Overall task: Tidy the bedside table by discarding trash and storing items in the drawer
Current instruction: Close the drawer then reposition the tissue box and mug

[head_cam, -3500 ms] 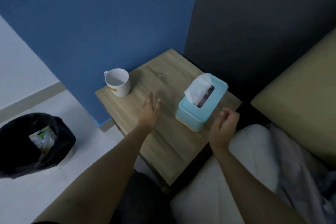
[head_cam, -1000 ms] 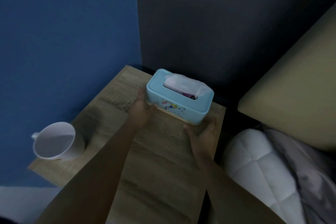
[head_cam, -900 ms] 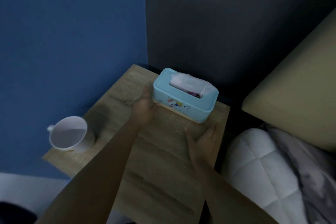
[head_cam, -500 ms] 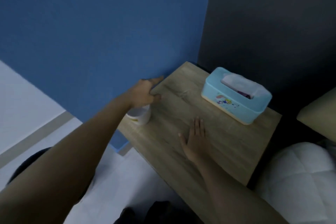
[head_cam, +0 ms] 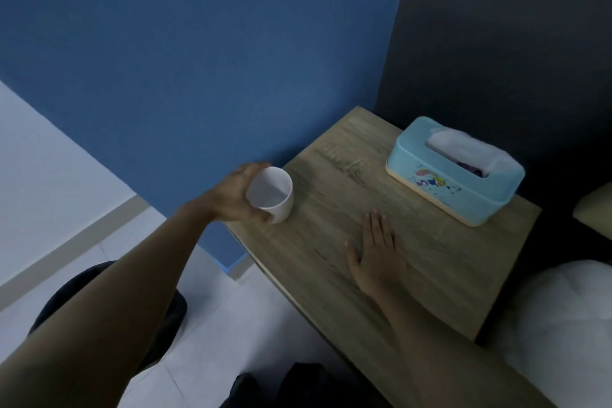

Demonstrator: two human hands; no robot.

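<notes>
A white cup stands at the left corner of the wooden bedside table. My left hand is wrapped around the cup's left side, thumb in front and fingers behind. My right hand lies flat on the tabletop, palm down, fingers together, holding nothing. A light blue tissue box with a white tissue sticking out sits at the table's back right, against the dark wall. No drawer shows in this view.
A black-lined trash bin stands on the white floor, mostly hidden under my left forearm. A blue wall runs behind the table. White bedding and a tan headboard edge lie to the right.
Both hands have left the tissue box, which now sits at the back right. My left hand reached over to the white cup and closed around it. My right hand settled flat on the table.
</notes>
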